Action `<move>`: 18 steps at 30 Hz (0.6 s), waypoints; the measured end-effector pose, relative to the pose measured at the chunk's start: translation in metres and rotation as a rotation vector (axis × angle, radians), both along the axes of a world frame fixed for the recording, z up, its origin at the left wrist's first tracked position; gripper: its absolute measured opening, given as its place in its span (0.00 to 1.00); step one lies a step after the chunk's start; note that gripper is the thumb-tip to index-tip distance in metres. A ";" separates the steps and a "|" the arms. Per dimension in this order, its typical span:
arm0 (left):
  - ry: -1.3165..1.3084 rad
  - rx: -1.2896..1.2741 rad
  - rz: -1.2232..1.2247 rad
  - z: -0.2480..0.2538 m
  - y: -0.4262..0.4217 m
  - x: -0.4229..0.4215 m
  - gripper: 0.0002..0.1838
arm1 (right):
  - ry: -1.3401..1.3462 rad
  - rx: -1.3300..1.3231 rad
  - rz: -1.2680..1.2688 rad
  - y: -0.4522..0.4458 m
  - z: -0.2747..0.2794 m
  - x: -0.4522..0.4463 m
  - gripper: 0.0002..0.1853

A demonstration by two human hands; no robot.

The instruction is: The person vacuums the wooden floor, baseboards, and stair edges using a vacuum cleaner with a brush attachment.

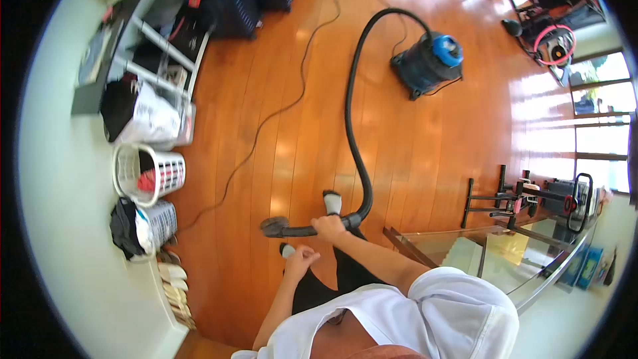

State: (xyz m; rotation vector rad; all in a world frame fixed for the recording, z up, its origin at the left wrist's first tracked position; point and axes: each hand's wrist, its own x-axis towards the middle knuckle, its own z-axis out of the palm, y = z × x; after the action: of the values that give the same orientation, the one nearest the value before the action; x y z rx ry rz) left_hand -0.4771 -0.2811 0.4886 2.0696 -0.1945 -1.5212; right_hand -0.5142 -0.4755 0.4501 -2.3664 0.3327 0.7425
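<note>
My right hand (330, 229) is wrapped round the black tube at the end of a vacuum hose (350, 113). A round brush head (274, 227) with greyish bristles sits on the tube's left end, above the wooden floor. Just below the tube is my left hand (302, 259), apart from it, with fingers curled and drawn together; whether anything small is between them I cannot make out. The hose curves up to a vacuum cleaner (428, 63) with a dark drum and a blue top, standing on the floor.
A thin power cord (256, 136) snakes over the floor. Along the left wall stand a white laundry basket (149, 173), bags, shelves and a dark suitcase (229, 3). To the right are a glass-topped table (458, 249) and black exercise equipment (498, 196).
</note>
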 end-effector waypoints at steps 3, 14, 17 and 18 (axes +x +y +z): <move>0.018 -0.081 -0.089 0.024 -0.037 -0.005 0.34 | -0.139 0.073 -0.076 -0.044 0.069 0.027 0.14; -0.187 -0.910 0.474 0.100 -0.254 0.056 0.26 | -0.620 0.247 -0.440 -0.182 0.224 0.068 0.31; 0.039 -0.876 0.615 0.101 -0.298 0.069 0.31 | -0.663 0.108 -0.406 -0.222 0.241 0.072 0.32; 0.067 -0.875 0.615 0.105 -0.312 0.073 0.31 | -0.626 0.163 -0.439 -0.237 0.247 0.074 0.33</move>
State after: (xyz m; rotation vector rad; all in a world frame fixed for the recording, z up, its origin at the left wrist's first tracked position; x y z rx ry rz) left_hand -0.4038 -0.5936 0.5939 1.2113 -0.1400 -0.8814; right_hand -0.4399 -0.7129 0.6966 -2.1265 0.4692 -0.1745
